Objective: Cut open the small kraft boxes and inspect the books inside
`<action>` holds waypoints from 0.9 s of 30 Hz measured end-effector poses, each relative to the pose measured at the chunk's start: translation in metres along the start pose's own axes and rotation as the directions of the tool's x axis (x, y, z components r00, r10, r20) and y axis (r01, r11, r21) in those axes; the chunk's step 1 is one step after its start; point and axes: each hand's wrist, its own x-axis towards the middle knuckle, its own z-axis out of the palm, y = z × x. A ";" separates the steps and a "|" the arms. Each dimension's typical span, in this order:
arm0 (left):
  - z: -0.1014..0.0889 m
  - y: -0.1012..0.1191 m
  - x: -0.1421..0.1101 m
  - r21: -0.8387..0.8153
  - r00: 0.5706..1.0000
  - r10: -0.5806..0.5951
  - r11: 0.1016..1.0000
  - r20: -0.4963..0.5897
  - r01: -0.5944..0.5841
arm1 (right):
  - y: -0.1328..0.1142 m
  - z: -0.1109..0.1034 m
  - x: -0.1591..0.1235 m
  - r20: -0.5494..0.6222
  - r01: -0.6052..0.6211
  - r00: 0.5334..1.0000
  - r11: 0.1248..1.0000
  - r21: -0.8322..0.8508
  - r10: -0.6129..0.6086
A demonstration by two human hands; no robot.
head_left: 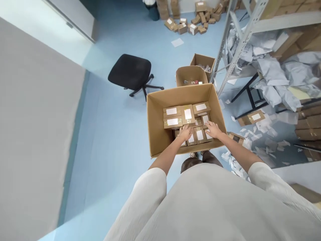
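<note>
Blue floor (120, 134) is carrying the big carton (160, 134). I am pressing both hands flat, left hand (185, 133) and right hand (213, 129), fingers spread, onto small labelled boxes (199, 134) inside; probably settling them, next needing an even downward push.

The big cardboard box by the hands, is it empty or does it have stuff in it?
It has stuff in it. The big box holds many small labelled boxes, and both hands, left and right, rest on them.
</note>
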 end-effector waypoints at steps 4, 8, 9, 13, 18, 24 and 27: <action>0.013 -0.001 0.021 -0.069 0.995 -0.096 0.993 0.025 0.098 | 0.025 0.002 0.043 0.088 0.030 0.996 0.999 -0.033 -0.027; 0.025 0.002 0.052 -0.103 0.993 -0.117 0.987 0.034 0.120 | 0.051 0.008 0.091 0.155 -0.001 0.988 0.997 -0.077 0.013; 0.027 0.002 0.062 -0.108 0.993 -0.114 0.987 0.039 0.117 | 0.056 0.011 0.102 0.172 -0.020 0.984 0.995 -0.093 0.036; 0.033 -0.007 0.110 -0.148 0.994 -0.096 0.984 0.059 0.104 | 0.075 0.024 0.149 0.210 -0.039 0.975 0.983 -0.181 0.077; 0.046 -0.032 0.194 -0.226 0.993 -0.112 0.968 -0.020 0.105 | 0.101 0.049 0.217 0.189 -0.032 0.979 0.966 -0.258 0.082; 0.088 -0.053 0.264 -0.302 0.987 -0.154 0.944 -0.054 0.131 | 0.120 0.087 0.290 0.169 -0.092 0.978 0.982 -0.166 0.120; 0.108 -0.060 0.267 -0.359 0.972 -0.209 0.920 -0.104 0.160 | 0.107 0.107 0.306 0.151 -0.068 0.985 0.994 -0.086 0.080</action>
